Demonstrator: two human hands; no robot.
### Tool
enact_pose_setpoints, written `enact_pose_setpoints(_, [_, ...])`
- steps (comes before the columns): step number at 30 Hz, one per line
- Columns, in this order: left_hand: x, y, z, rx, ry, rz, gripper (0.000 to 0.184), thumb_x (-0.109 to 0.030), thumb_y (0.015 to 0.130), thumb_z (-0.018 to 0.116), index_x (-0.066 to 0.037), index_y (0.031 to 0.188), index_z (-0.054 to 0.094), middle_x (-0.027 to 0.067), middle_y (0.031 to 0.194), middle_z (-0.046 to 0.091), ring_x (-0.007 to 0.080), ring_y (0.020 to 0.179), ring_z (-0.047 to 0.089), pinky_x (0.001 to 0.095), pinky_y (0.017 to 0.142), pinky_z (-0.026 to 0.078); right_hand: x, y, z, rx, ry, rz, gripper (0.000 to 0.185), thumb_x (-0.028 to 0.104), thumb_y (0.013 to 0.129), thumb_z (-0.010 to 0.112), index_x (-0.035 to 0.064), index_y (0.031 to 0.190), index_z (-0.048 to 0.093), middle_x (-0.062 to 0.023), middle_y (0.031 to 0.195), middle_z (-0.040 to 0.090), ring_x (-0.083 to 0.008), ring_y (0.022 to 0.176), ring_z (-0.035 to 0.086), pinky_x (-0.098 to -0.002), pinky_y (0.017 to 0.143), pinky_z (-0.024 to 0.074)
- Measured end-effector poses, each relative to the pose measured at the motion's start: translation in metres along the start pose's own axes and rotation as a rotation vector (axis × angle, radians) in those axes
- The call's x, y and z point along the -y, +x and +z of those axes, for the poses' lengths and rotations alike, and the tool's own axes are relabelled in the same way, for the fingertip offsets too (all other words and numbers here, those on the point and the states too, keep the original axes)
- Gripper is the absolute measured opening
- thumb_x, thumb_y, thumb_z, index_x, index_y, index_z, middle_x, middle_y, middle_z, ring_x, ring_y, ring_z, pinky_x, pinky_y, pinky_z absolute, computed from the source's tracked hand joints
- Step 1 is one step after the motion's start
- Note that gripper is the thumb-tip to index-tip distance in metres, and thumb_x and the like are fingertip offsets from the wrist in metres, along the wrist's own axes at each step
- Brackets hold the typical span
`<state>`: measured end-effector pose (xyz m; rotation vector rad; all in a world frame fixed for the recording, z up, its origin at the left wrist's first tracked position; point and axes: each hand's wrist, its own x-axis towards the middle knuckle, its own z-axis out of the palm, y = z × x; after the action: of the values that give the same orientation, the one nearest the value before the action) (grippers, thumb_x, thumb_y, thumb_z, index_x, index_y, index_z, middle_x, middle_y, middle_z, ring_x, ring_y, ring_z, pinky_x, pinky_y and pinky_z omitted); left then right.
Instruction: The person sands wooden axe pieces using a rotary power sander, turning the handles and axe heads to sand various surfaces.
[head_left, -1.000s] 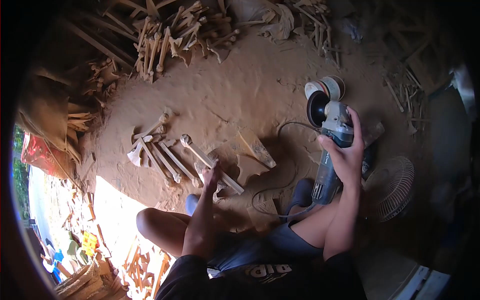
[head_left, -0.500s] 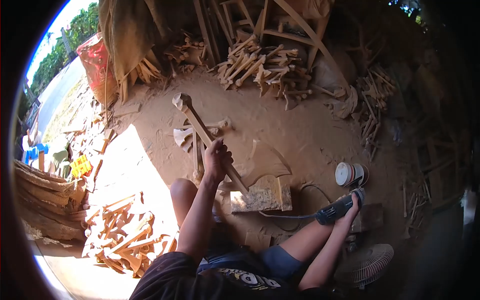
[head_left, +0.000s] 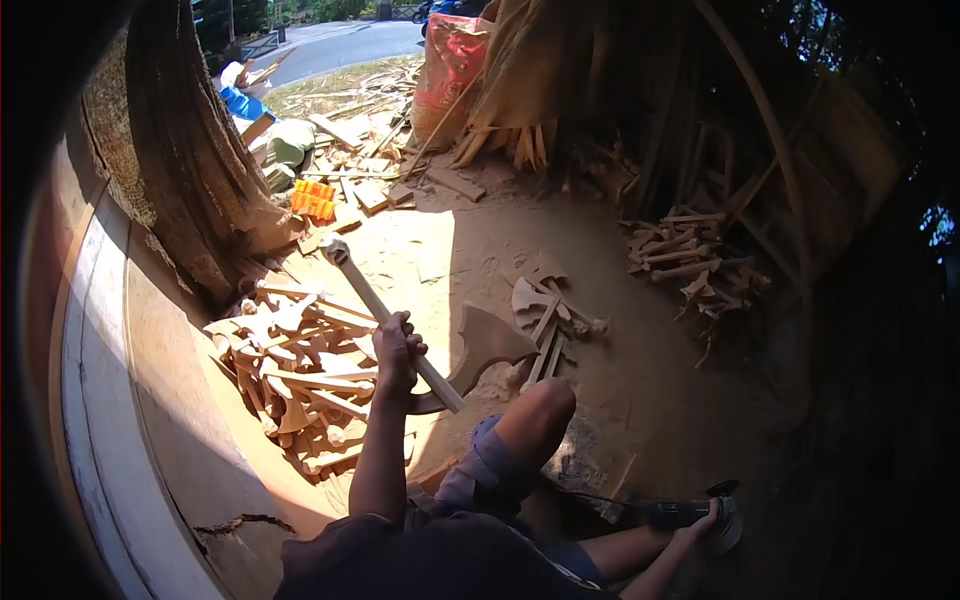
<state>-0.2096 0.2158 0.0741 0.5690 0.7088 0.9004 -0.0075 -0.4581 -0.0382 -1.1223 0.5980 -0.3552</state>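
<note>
My left hand is wrapped around the shaft of a carved wooden axe. Its knobbed end points up and away, and its broad curved blade lies at the lower end, beyond my fist. Out to the right, near my leg, my right hand grips a dark angle grinder, partly lost in shadow. Beside my left forearm is a sunlit pile of similar wooden axes. A few more carved axes lie on the dusty ground ahead of my knee.
Another heap of carved wooden pieces lies at the back right. A large rough trunk rises at the left, near a plank wall. Farther off are an orange object, scattered offcuts and a red sack.
My view has turned left, bringing the sunlit pile and road closer to the middle. The axe is now held over toward that pile. The grinder stays in my right hand.
</note>
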Motion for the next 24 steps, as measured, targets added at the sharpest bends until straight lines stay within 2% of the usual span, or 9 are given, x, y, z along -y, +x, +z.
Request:
enact_pose_setpoints(5, [0.014, -0.005, -0.148, -0.474, -0.019, 0.107, 0.021, -0.017, 0.096, 0.067, -0.008, 0.09, 0.049, -0.003, 0.064, 0.042, 0.0078, 0.046, 0.041, 0.0273, 0.042, 0.039, -0.006, 0.014, 0.016, 0.038, 0.002, 0.004, 0.044, 0.036, 0.086, 0.079, 0.0111, 0.122, 0.069, -0.009, 0.117, 0.068, -0.0278, 0.1, 0.067, -0.0448, 0.085, 0.0582])
enact_pose_setpoints(11, [0.035, -0.036, -0.242, -0.786, 0.004, 0.139, 0.026, -0.019, 0.092, 0.068, -0.008, 0.083, 0.046, -0.0002, 0.061, 0.041, 0.0142, 0.044, 0.044, 0.0328, 0.042, 0.045, -0.015, 0.033, 0.019, 0.091, -0.004, 0.014, 0.045, 0.035, 0.086, 0.078, 0.0107, 0.122, 0.069, -0.0094, 0.118, 0.068, -0.0286, 0.102, 0.067, -0.0447, 0.086, 0.0577])
enact_pose_setpoints(12, [0.034, -0.04, -0.241, -0.815, 0.032, 0.144, 0.026, -0.019, 0.092, 0.068, -0.008, 0.082, 0.046, -0.0001, 0.061, 0.041, 0.0147, 0.044, 0.044, 0.0331, 0.042, 0.045, -0.02, 0.036, 0.017, 0.104, -0.02, -0.02, 0.045, 0.035, 0.085, 0.078, 0.0106, 0.122, 0.069, -0.0095, 0.118, 0.068, -0.0287, 0.102, 0.066, -0.0447, 0.086, 0.0576])
enact_pose_setpoints(14, [0.031, -0.04, -0.255, -0.787, 0.083, 0.136, 0.028, -0.019, 0.091, 0.068, -0.007, 0.083, 0.045, 0.001, 0.062, 0.045, 0.0153, 0.044, 0.046, 0.0332, 0.041, 0.045, -0.032, 0.025, 0.011, 0.14, -0.212, -0.379, 0.039, 0.039, 0.086, 0.076, 0.0131, 0.114, 0.071, -0.0089, 0.114, 0.067, -0.0276, 0.103, 0.064, -0.0428, 0.084, 0.0572])
enact_pose_setpoints(16, [0.031, -0.029, -0.27, -0.746, 0.251, 0.183, 0.029, -0.02, 0.09, 0.069, 0.0, 0.093, 0.048, 0.0045, 0.062, 0.048, 0.017, 0.044, 0.05, 0.0351, 0.041, 0.047, -0.028, 0.097, -0.017, 0.118, -0.133, 0.059, 0.056, 0.036, 0.087, 0.074, 0.0096, 0.136, 0.067, -0.0135, 0.127, 0.067, -0.0335, 0.112, 0.065, -0.0467, 0.092, 0.0577])
enact_pose_setpoints(19, [0.004, -0.027, -0.252, -0.665, 0.584, 0.209, 0.052, -0.019, 0.091, 0.069, 0.013, 0.125, 0.046, 0.0121, 0.075, 0.06, 0.0186, 0.05, 0.058, 0.0352, 0.044, 0.05, -0.05, 0.078, -0.051, 0.325, -0.56, -0.823, 0.059, 0.04, 0.088, 0.073, 0.0087, 0.138, 0.068, -0.0152, 0.128, 0.068, -0.034, 0.115, 0.065, -0.0502, 0.098, 0.0559])
enact_pose_setpoints(20, [0.003, -0.022, -0.249, -0.7, 0.697, 0.286, 0.058, -0.018, 0.093, 0.067, 0.016, 0.133, 0.044, 0.014, 0.082, 0.062, 0.0204, 0.055, 0.061, 0.0356, 0.047, 0.051, -0.048, 0.109, -0.061, 0.312, -0.49, -0.74, 0.056, 0.041, 0.09, 0.073, 0.008, 0.135, 0.07, -0.0172, 0.129, 0.068, -0.0334, 0.116, 0.065, -0.0494, 0.099, 0.0563])
enact_pose_setpoints(23, [-0.015, 0.006, -0.281, -0.476, 1.039, 0.273, 0.061, -0.021, 0.095, 0.068, 0.009, 0.143, 0.046, 0.0242, 0.095, 0.071, 0.0343, 0.082, 0.074, 0.0457, 0.072, 0.059, -0.014, 0.057, -0.021, 0.103, -0.216, -0.106, 0.044, 0.041, 0.087, 0.075, 0.0114, 0.12, 0.074, -0.0093, 0.114, 0.071, -0.031, 0.099, 0.068, -0.0464, 0.088, 0.0589])
enact_pose_setpoints(24, [-0.021, 0.016, -0.286, -0.486, 1.145, 0.378, 0.058, -0.021, 0.094, 0.069, 0.007, 0.14, 0.048, 0.0263, 0.099, 0.071, 0.0382, 0.091, 0.074, 0.048, 0.08, 0.058, -0.013, 0.056, -0.025, 0.104, -0.216, -0.158, 0.045, 0.038, 0.087, 0.075, 0.0104, 0.123, 0.074, -0.0119, 0.12, 0.07, -0.0311, 0.103, 0.068, -0.045, 0.088, 0.0595])
